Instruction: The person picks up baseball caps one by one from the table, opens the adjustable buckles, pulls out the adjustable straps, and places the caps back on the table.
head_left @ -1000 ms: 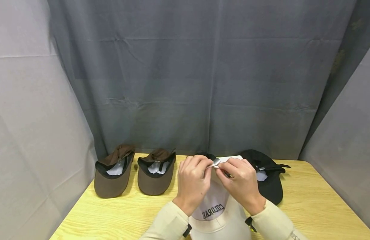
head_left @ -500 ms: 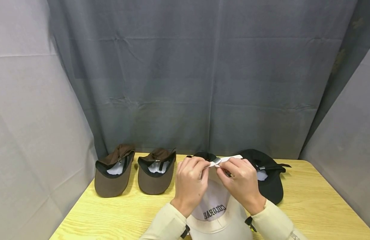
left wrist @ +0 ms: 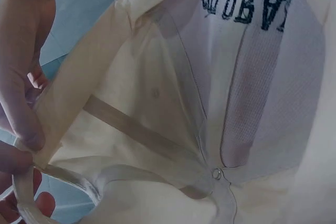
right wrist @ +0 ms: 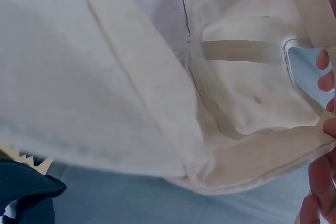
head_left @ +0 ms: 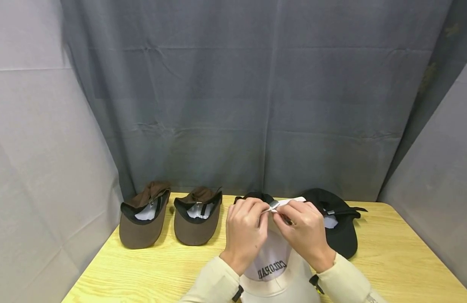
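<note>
A cream baseball cap (head_left: 269,269) is held with its inside towards me and its brim low, dark reversed lettering showing inside the crown. At its back strap (head_left: 290,201), my left hand (head_left: 244,235) pinches one side just left of the metal buckle (head_left: 273,205). To the buckle's right, my right hand (head_left: 303,231) pinches the strap with thumb and fingers, and the strap's pale end sticks out above it. The left wrist view shows thumb and fingertips (left wrist: 26,135) on the band beside the back opening. Fingers (right wrist: 326,129) grip the cap's edge in the right wrist view.
Two brown caps (head_left: 142,229) (head_left: 195,231) lie upside down on the wooden table (head_left: 150,277) at the left. A black cap (head_left: 343,235) sits to the right, and another black one (head_left: 257,195) is mostly hidden behind my hands. A grey curtain (head_left: 225,105) hangs behind.
My left hand shifts slightly left, then back right towards the right hand, so the strap between them shortens again. The cap tilts a little; the right hand stays nearly still.
</note>
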Demonstrator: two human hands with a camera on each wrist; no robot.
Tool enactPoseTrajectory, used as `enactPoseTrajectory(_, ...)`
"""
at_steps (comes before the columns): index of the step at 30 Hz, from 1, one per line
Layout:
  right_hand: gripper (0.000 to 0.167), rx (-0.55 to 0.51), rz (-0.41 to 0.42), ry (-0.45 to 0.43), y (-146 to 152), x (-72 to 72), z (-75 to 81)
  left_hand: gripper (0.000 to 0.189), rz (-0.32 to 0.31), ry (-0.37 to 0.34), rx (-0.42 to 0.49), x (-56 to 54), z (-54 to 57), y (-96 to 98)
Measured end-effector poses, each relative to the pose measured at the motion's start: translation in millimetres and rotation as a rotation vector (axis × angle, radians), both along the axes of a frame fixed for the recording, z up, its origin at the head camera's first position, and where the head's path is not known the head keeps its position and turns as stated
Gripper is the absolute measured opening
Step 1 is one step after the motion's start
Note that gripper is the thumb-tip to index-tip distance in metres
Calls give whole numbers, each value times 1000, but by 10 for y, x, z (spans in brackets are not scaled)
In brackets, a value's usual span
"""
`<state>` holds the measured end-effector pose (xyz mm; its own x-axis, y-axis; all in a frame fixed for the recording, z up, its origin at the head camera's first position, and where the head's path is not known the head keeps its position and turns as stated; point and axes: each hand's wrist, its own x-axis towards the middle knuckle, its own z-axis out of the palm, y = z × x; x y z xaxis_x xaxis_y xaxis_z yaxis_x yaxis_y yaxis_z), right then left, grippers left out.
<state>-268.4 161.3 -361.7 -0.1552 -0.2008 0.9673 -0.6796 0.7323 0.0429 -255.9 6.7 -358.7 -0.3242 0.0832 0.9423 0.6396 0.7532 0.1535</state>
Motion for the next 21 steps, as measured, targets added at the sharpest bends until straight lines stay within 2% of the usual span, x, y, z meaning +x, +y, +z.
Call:
enactPoseTrajectory(12, 5, 13, -8, 8, -45, -10, 15, 10, -2, 12, 7, -26, -5, -30)
enactPoseTrajectory(21, 4, -10, -7, -20, -65, -35, -40, 11, -5, 17, 15, -31, -65, -120)
